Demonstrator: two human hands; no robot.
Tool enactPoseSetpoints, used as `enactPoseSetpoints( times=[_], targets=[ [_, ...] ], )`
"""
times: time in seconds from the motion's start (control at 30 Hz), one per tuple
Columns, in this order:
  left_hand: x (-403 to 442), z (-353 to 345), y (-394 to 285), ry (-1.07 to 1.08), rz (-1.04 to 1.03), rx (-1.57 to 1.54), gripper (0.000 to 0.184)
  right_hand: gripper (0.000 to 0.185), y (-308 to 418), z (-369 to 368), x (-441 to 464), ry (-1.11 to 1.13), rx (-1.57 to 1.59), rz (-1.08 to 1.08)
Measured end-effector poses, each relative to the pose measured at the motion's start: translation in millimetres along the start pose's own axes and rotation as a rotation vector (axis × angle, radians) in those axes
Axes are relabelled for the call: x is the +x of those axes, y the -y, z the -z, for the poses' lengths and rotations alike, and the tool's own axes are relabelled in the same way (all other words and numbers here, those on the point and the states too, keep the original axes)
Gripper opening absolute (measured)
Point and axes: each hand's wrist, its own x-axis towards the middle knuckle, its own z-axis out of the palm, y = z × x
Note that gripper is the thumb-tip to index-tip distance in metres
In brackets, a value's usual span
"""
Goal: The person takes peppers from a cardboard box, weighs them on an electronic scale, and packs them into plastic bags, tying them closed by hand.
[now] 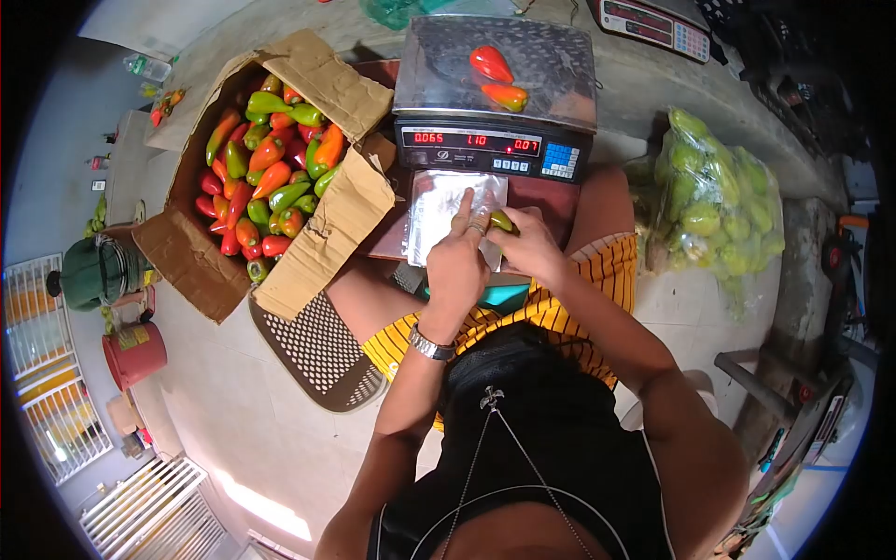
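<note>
My right hand [530, 246] is closed around a small green pepper [503, 222]. Beside it, my left hand [457, 264] lies on a stack of clear plastic bags [431, 210], its index finger stretched out over them. The bags rest just in front of a digital scale [448, 161] with lit red digits. On the scale's metal plate [434, 70] lie a red pepper [491, 64] and an orange-red pepper [505, 97]. To the left, an open cardboard box [322, 233] is filled with several red, orange and green peppers [271, 177].
A clear bag of green produce [714, 201] stands on the right. Behind it is a second scale [653, 30]. Under the box sits a brown perforated plastic crate [313, 355]. At the far left are a red bucket [135, 355] and white racks [154, 509].
</note>
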Motion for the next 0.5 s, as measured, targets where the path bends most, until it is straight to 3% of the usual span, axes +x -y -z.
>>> enactPoseSetpoints(
  times=[0.1, 0.23, 0.33, 0.43, 0.5],
  targets=[
    [-2.0, -12.1, 4.4, 0.018, -0.089, 0.066, 0.083, 0.037, -12.7, -8.7, 14.8, -0.13, -0.176, 0.056],
    [-5.3, -17.2, 0.9, 0.063, -0.019, 0.098, 0.084, 0.041, -9.1, -12.3, 15.8, -0.298, -0.373, 0.042],
    [-9.3, -13.5, -6.3, 0.039, 0.035, 0.097, 0.086, 0.048, 11.1, 0.0, 3.4, -0.118, 0.041, -0.142],
    [-12.5, -13.4, -7.7, -0.024, 0.031, 0.098, 0.088, 0.06, -7.4, 0.2, 11.1, -0.032, 0.45, -0.038],
    [-12.2, -13.2, -6.5, -0.076, -0.007, 0.052, 0.088, 0.066, -7.8, 8.1, 10.9, 0.015, 0.35, 0.002]
  ],
)
